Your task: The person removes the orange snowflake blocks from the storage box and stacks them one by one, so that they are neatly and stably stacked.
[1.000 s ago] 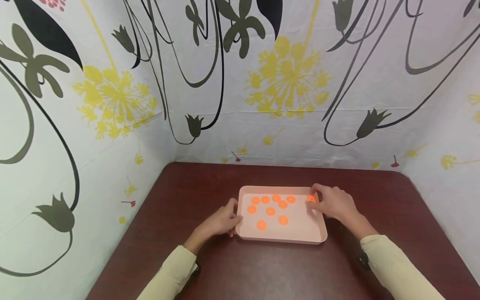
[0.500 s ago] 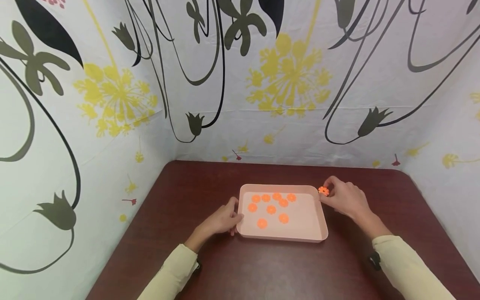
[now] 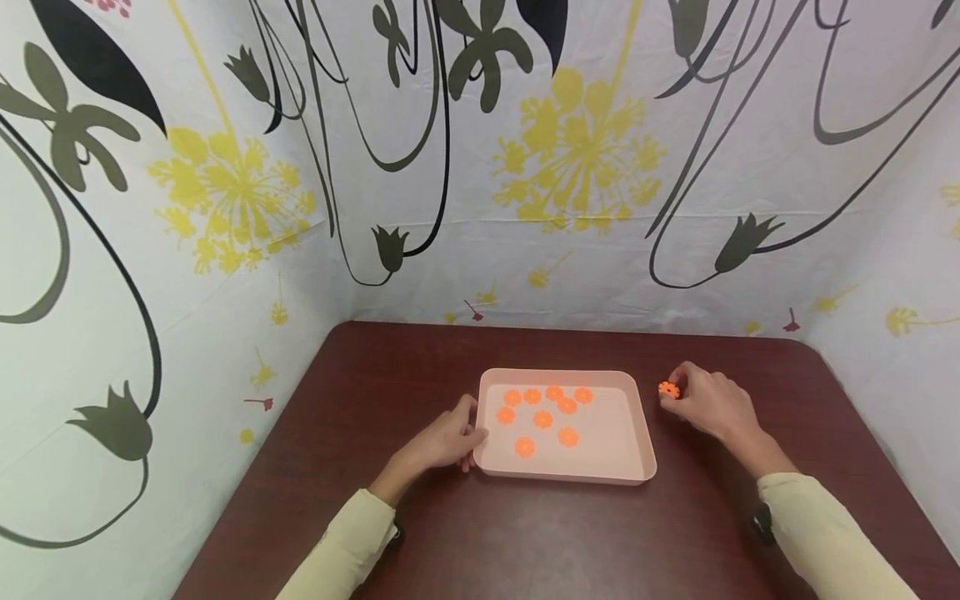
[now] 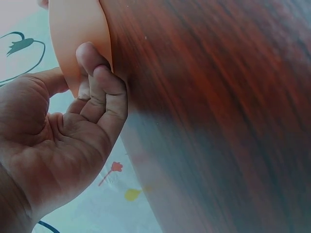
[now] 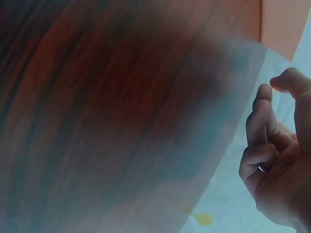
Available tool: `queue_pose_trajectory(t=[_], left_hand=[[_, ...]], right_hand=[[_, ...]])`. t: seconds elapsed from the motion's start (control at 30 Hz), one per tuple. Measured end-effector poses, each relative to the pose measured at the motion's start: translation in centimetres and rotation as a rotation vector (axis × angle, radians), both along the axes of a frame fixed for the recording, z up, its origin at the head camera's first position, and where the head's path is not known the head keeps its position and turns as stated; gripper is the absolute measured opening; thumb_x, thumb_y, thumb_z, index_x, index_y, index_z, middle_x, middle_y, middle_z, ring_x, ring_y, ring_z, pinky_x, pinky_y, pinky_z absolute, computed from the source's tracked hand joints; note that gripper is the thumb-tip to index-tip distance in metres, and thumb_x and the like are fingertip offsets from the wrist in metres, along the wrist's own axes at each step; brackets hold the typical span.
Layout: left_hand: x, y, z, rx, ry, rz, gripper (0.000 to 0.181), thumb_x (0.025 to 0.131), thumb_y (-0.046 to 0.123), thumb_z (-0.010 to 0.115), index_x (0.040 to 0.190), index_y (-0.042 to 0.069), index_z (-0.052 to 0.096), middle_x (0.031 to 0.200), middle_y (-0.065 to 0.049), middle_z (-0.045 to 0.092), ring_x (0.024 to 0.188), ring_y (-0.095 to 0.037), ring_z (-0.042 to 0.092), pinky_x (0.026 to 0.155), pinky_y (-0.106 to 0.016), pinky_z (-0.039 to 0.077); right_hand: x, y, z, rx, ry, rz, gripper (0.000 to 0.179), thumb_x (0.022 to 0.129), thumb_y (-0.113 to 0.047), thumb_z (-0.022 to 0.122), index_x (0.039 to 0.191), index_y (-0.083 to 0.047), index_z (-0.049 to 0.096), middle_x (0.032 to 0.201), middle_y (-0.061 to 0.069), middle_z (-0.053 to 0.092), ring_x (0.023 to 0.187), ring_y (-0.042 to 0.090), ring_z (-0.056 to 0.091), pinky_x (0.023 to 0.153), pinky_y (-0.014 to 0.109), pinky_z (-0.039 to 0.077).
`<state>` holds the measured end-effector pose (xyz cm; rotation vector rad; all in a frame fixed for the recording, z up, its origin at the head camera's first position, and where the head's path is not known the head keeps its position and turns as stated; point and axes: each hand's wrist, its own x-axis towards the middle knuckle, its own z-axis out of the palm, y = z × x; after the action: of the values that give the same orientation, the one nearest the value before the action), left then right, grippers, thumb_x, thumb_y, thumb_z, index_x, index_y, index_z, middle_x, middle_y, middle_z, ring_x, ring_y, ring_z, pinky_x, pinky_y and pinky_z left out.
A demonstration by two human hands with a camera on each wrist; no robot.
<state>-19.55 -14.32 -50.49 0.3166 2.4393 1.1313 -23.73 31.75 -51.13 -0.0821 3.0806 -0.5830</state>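
A shallow pink tray (image 3: pixel 607 467) lies on the dark wooden table, with several flat orange flower-shaped pieces (image 3: pixel 542 419) spread over its left and back parts. My left hand (image 3: pixel 442 437) grips the tray's left end, thumb over the rim and fingers against the outer wall; the left wrist view shows these curled fingers (image 4: pixel 109 82) at the tray wall. To the right of the tray, my right hand (image 3: pixel 712 404) pinches one orange flower-shaped piece (image 3: pixel 669 390) between thumb and fingertips. In the right wrist view the fingers mostly hide that piece.
The reddish-brown table (image 3: pixel 525 542) runs around the tray on all sides. Behind it and at both sides hangs a white cloth (image 3: pixel 450 192) printed with yellow, grey and black plants.
My right hand has lifted one orange flower-shaped piece from the tray's back right corner and carried it rightward past the rim. The left hand has stayed at the tray's left end.
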Motion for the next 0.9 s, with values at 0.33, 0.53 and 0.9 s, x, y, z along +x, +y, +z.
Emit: queue_pose_trajectory(t=[0.33, 0.53, 0.9], left_hand=[[0.0, 0.0, -0.1, 0.009, 0.009, -0.004, 0.047, 0.107, 0.024, 0.061, 0.144, 0.005, 0.037, 0.067, -0.005, 0.069, 0.054, -0.022, 0.066, 0.052, -0.03, 0.049], [0.1, 0.1, 0.0, 0.007, 0.003, -0.003, 0.048, 0.107, 0.023, 0.061, 0.144, 0.005, 0.037, 0.067, -0.005, 0.068, 0.053, -0.022, 0.066, 0.052, -0.03, 0.049], [0.0, 0.0, 0.0, 0.007, -0.001, -0.019, 0.048, 0.107, 0.024, 0.062, 0.143, 0.004, 0.037, 0.067, -0.005, 0.068, 0.053, -0.021, 0.065, 0.052, -0.029, 0.049]], right_hand=[[-0.6, 1.0, -0.7, 0.026, -0.034, 0.003, 0.041, 0.09, -0.037, 0.075, 0.112, -0.005, 0.064, 0.081, 0.007, 0.068, 0.068, 0.022, 0.058, 0.058, 0.038, 0.043], [-0.4, 1.1, -1.1, 0.024, -0.076, 0.007, 0.041, 0.095, -0.037, 0.076, 0.118, -0.005, 0.067, 0.071, 0.001, 0.066, 0.064, 0.017, 0.058, 0.057, 0.036, 0.041], [-0.3, 1.1, -1.1, 0.034, -0.082, -0.002, 0.044, 0.095, -0.04, 0.077, 0.121, -0.007, 0.065, 0.084, 0.009, 0.071, 0.071, 0.024, 0.062, 0.059, 0.044, 0.046]])
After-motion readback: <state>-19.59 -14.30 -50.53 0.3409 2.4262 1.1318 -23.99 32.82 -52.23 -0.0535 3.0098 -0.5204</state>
